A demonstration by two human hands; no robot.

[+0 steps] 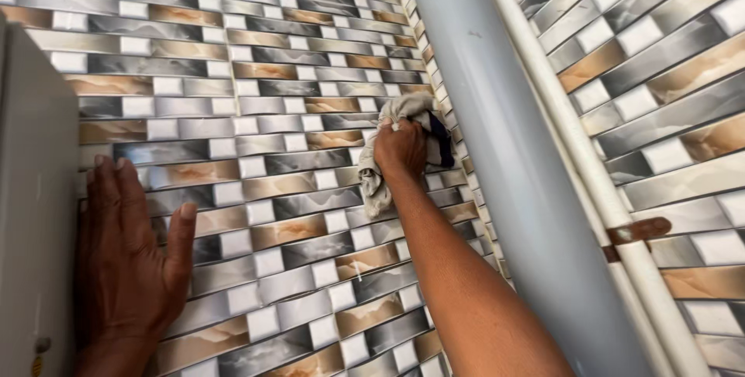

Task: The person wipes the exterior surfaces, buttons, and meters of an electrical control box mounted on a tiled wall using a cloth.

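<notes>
My right hand presses a crumpled pale cloth with a dark patch against the tiled wall, close to the wall's inner corner. The fingers are closed over the cloth, and part of it hangs below the hand. My left hand lies flat on the same wall at the lower left, fingers spread and holding nothing, its edge next to a pale panel. The tiles are glossy grey, white and brown in a woven pattern.
A thick grey pipe runs down the corner just right of my right hand. Beside it a thinner cream pipe is held by a rusty brown clamp. More tiles cover the adjoining wall on the right.
</notes>
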